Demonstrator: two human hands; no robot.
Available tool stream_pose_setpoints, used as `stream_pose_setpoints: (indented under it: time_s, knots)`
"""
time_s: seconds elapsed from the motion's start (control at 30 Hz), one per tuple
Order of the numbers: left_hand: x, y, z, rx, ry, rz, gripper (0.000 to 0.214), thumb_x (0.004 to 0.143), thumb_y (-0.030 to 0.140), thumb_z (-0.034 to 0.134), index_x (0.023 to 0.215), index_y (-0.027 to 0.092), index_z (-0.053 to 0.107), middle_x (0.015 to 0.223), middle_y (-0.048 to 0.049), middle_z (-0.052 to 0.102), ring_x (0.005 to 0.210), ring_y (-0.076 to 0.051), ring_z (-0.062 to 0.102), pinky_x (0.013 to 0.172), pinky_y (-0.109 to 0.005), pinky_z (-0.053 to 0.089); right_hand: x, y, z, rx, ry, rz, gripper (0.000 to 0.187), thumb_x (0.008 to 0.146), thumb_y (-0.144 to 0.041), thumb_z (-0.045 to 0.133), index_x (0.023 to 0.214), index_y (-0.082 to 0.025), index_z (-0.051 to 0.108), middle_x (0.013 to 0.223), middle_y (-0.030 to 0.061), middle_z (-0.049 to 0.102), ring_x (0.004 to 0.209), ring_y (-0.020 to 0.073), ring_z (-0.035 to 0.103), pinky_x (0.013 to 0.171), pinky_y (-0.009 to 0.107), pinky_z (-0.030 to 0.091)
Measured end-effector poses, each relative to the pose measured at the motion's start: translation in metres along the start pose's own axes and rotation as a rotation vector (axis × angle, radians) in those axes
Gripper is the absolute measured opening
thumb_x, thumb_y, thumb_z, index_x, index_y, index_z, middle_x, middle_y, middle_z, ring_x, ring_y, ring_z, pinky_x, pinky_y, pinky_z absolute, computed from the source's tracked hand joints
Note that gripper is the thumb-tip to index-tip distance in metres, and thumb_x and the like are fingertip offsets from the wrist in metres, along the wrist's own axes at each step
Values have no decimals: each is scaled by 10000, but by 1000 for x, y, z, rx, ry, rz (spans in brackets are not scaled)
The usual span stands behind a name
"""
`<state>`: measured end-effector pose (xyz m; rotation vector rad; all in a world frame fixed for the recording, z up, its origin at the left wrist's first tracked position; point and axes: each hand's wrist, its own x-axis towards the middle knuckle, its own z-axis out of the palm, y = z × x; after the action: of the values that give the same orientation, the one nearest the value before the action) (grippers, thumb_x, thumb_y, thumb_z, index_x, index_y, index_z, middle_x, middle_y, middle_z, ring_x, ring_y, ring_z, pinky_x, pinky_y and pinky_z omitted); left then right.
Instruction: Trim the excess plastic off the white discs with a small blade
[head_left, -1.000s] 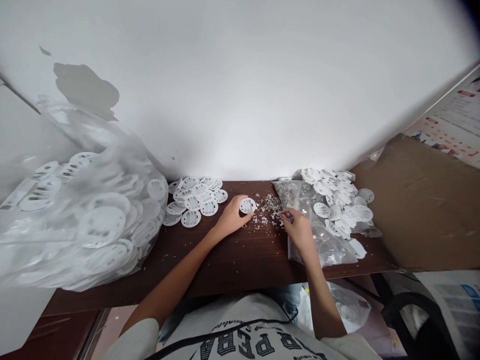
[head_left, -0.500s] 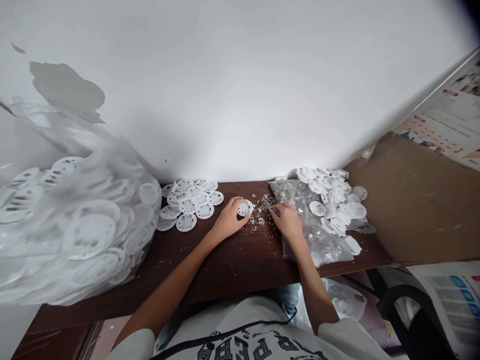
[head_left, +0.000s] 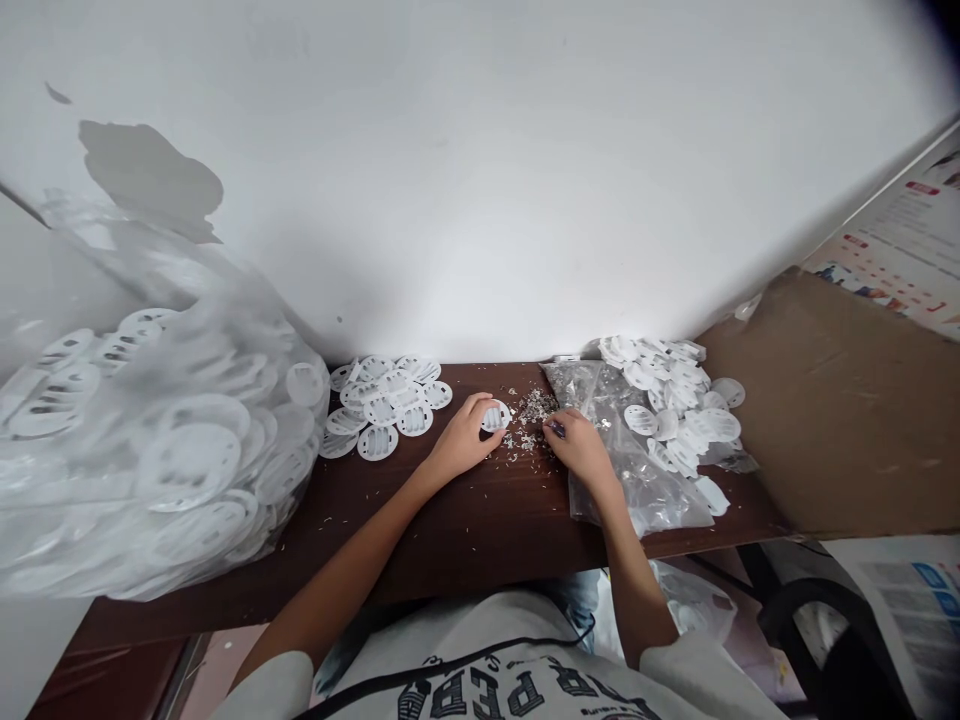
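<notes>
My left hand [head_left: 466, 440] grips a round white plastic disc with slots [head_left: 495, 416] by its edge, thumb below and fingers above. Just right of it lies a scatter of small shiny metal pieces [head_left: 535, 408] on the dark wooden table [head_left: 480, 530]. At the right edge of that scatter is my right hand [head_left: 577, 442], its fingertips drawn together low over the pieces. Whatever sits between those fingertips is too small to make out. Left of my left hand, a heap of similar slotted discs [head_left: 390, 395] lies against the wall.
A large clear bag full of white discs [head_left: 187, 450] stands at the left. On the right, a flat plastic bag [head_left: 645, 490] lies under and beside a pile of white discs [head_left: 679, 400]. A brown cardboard panel [head_left: 840, 410] borders the right side; the white wall [head_left: 480, 200] rises behind.
The view has shifted slightly, so everything sits a little farther right. My left hand still holds the disc, and my right hand stays by the metal pieces with its fingers slightly repositioned.
</notes>
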<state>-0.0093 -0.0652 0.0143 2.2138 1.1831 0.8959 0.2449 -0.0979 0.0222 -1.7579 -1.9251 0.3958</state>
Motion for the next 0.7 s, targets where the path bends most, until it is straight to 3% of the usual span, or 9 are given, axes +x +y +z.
stream_pose_setpoints:
  time_s: [0.23,0.43,0.7]
  knots:
    - [-1,0,0,-2,-9,-6,424,945,348,638,1351,286,532,1499,-85,493,1369,-280,546,1144,-410,456,-1,3,-4,141,37,82,156,905,-260,550,951,-225,694,904,41,741,816,223,675,782,325,473]
    - [-2,0,0,2,-25,13,478,939,348,648,1390,282,502,1524,-94,476,1360,-282,559,1137,-416,468,-6,1,1,130,37,-59,195,907,-267,617,1046,-228,747,1088,81,726,1004,236,685,947,359,496]
    - [-5,4,-1,-10,18,40,642,855,346,741,1426,264,460,1387,-90,602,1278,-277,614,1106,-421,493,-7,-8,4,138,-53,-132,191,940,-198,580,987,-226,763,1024,67,747,971,224,689,916,341,505]
